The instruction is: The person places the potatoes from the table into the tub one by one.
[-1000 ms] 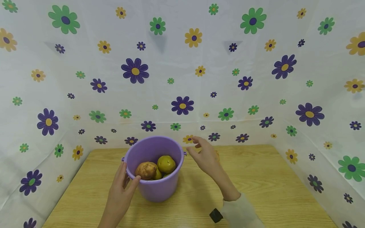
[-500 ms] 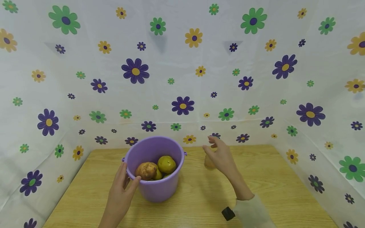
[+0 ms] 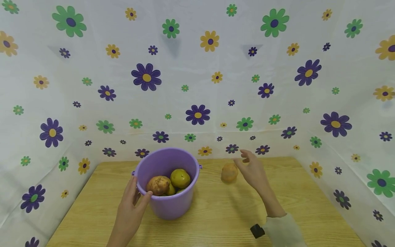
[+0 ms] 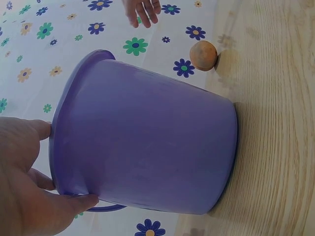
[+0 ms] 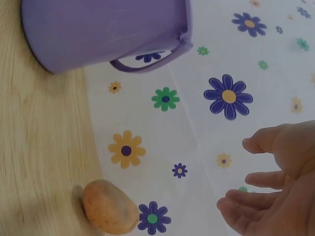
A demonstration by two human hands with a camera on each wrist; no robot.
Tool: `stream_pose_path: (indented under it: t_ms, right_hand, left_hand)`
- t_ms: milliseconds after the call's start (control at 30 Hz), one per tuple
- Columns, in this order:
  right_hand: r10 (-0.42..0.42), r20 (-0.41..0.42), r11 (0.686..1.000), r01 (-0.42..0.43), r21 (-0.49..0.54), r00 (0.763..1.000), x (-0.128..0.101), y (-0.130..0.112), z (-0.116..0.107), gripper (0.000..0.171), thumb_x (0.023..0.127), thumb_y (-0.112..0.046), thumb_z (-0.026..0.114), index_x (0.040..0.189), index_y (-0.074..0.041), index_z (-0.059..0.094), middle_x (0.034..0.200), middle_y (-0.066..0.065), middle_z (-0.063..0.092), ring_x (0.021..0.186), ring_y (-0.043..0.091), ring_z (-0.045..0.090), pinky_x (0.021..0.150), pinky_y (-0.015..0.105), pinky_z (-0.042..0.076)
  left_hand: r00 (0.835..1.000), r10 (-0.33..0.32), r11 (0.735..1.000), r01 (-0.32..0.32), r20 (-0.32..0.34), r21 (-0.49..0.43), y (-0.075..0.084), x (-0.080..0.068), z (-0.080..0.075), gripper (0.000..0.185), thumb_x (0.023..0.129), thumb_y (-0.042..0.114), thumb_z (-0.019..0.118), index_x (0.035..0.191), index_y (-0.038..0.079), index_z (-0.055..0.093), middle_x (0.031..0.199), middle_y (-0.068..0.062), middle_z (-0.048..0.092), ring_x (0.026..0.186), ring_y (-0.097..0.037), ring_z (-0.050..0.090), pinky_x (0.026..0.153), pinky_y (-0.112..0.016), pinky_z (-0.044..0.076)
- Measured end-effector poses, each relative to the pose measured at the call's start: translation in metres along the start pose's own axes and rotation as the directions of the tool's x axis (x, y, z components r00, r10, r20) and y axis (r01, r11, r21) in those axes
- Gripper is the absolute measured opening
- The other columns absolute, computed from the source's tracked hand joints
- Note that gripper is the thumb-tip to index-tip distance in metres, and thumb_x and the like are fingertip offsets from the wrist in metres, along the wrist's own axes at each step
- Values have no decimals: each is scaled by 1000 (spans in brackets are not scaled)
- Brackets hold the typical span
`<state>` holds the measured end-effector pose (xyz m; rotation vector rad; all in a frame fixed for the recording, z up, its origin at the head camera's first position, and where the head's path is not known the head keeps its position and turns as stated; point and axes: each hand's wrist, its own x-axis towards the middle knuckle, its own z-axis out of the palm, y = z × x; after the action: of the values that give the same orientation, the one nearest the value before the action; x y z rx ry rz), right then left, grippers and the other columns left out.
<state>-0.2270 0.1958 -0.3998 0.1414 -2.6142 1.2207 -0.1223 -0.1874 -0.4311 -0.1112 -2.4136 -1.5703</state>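
- Steadying the bucket (image 3: 168, 181): left hand (image 3: 131, 209) holds its near rim, thumb hooked over the lip and fingers on the outer wall; the left wrist view shows the same, palm against the rim; bucket stands upright on the table (image 3: 308, 206)
- Bucket contents: a brown potato (image 3: 158, 184) and a green-yellow one (image 3: 180, 177), touching, with more underneath that I cannot make out
- Loose potato (image 3: 229, 172) lies on the table, to the right of the bucket and apart from it, near the back edge by the flowered cloth (image 3: 197, 85); nothing touches it
- Right hand (image 3: 253, 171) hangs just beside the loose potato, on its right; fingers spread and relaxed, holding nothing; the right wrist view confirms a clear gap between fingertips (image 5: 231, 206) and potato
- Judgement: the loose potato is the thing in hand, whichever way the right hand is going; it is rounded, so it may roll on the smooth wood toward the back cloth
- Judgement, technique: any contact is best made from above with fingers wrapping both sides, not a push from one side; left hand's rim grip is good for keeping the bucket from tipping, provided the thumb stays out of the opening
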Motion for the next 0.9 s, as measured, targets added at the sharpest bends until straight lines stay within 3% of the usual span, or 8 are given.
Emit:
stream_pose_path:
  t_ms: [300,900]
  right_hand:
    - [20,-12,999,-21,-31,1000,0,13,-6,54,104,-24,62,147,7,48,138,32,57,120,44,59,93,58,59]
    - [51,10,999,-50,-18,999,-4,27,5,55,103,-24,63,145,9,49,137,34,57,119,46,60,91,56,61]
  left_hand:
    - [1000,-3,1000,3,1,-11,0,0,0,79,106,21,63,164,-1,14,170,-22,10,152,-41,25,119,-37,32]
    - [1000,11,1000,-11,3,-8,0,0,0,79,106,22,62,164,-1,14,170,-21,9,153,-41,23,119,-36,30]
